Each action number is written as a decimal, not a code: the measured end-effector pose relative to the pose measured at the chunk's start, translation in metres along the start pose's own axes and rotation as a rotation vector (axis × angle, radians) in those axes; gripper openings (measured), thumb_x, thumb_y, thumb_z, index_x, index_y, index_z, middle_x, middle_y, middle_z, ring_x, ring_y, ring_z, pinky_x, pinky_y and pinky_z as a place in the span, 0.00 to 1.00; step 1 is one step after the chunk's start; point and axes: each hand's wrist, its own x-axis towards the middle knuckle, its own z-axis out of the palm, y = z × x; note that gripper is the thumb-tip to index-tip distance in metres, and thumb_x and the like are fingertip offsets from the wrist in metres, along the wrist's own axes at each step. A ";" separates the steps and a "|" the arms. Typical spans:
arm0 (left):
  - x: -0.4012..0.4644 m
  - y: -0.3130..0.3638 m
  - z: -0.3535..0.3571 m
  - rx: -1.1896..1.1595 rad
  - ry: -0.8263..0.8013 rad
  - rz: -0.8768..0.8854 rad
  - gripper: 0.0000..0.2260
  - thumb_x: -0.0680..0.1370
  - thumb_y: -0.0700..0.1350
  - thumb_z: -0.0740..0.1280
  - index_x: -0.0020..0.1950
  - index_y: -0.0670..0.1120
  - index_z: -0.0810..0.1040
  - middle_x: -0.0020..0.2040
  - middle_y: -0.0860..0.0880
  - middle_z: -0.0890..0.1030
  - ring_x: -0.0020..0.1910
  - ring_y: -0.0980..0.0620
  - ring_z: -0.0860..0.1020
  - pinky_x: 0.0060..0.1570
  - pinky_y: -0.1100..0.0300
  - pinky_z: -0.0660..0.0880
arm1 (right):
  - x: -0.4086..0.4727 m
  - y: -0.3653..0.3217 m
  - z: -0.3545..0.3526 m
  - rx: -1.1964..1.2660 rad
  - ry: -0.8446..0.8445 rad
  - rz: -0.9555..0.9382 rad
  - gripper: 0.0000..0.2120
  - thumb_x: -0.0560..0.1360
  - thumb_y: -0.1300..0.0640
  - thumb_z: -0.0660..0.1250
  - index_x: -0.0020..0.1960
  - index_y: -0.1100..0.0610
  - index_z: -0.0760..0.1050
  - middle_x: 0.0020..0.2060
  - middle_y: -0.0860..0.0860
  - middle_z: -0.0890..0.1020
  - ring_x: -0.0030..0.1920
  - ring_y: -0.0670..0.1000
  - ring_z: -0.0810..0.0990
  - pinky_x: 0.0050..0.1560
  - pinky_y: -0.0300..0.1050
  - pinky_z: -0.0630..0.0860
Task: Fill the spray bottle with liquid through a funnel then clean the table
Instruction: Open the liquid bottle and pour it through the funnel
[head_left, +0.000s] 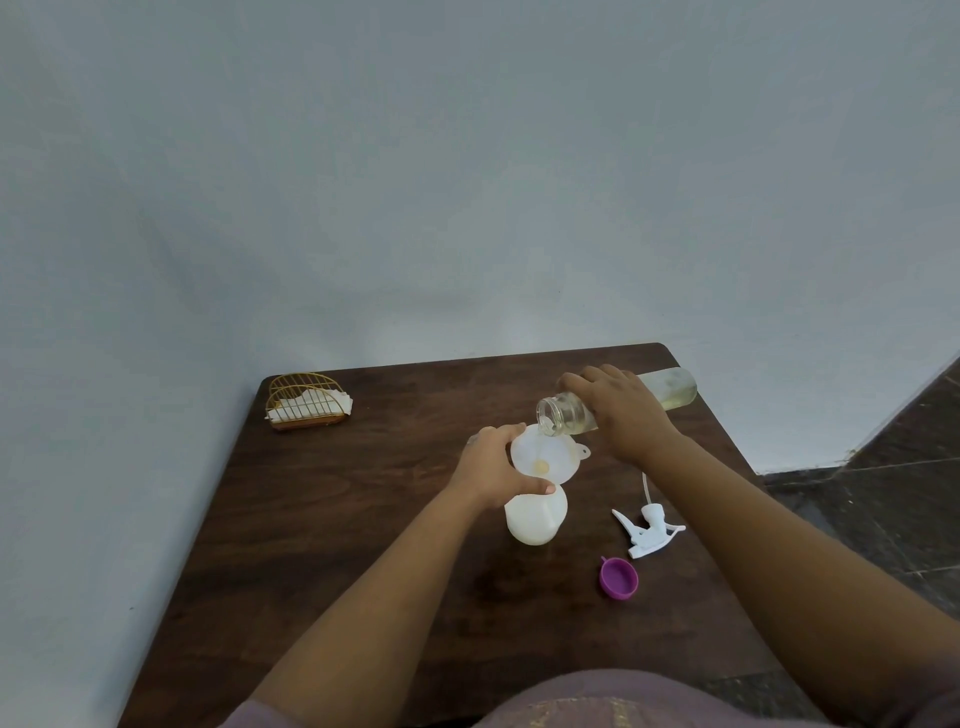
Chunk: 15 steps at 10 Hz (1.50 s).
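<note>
Your right hand (621, 410) curls over a clear glass bottle (571, 410), fingers wrapped round its middle, and holds it tipped almost level with the open mouth down and to the left, right over the funnel. Pale yellowish liquid lies along the lower side of the bottle. Your left hand (493, 467) grips the rim of the one white funnel (543, 457), fingers curled over the far edge and the thumb along the near edge. A small yellowish pool shows at the funnel's centre. The funnel sits on top of the single white spray bottle (535, 519), which stands on the dark wooden table (337, 519) just right of the middle.

Both forearms reach forward from the near edge, the left one straight toward the funnel, the right one angled in from the right with the wrist bent over the glass bottle.

To the right of the spray bottle lies one white trigger sprayer head (647, 530) on its side, its tube pointing away from you. Just nearer you is one purple cap (618, 578), open side up. At the far left corner stands one gold wire napkin holder (306, 402) with white napkins in it.
</note>
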 end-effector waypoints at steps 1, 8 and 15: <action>0.000 0.000 0.000 0.005 -0.004 -0.004 0.44 0.60 0.57 0.81 0.73 0.50 0.70 0.70 0.49 0.74 0.67 0.46 0.72 0.65 0.43 0.73 | 0.001 0.000 0.000 0.001 0.001 0.003 0.25 0.68 0.62 0.70 0.64 0.51 0.70 0.53 0.51 0.77 0.53 0.53 0.72 0.54 0.44 0.65; 0.001 0.000 0.000 0.038 0.000 -0.001 0.42 0.62 0.57 0.81 0.73 0.50 0.70 0.70 0.49 0.73 0.67 0.46 0.72 0.65 0.43 0.73 | 0.000 0.000 0.001 -0.017 -0.021 0.003 0.25 0.69 0.60 0.71 0.64 0.50 0.70 0.55 0.50 0.77 0.55 0.53 0.72 0.56 0.45 0.66; -0.001 0.003 -0.002 0.036 -0.001 0.000 0.42 0.63 0.56 0.81 0.73 0.49 0.69 0.70 0.49 0.74 0.66 0.47 0.73 0.64 0.44 0.73 | 0.003 0.000 0.006 -0.031 -0.026 0.002 0.25 0.69 0.61 0.70 0.64 0.50 0.69 0.54 0.50 0.77 0.55 0.53 0.73 0.55 0.44 0.66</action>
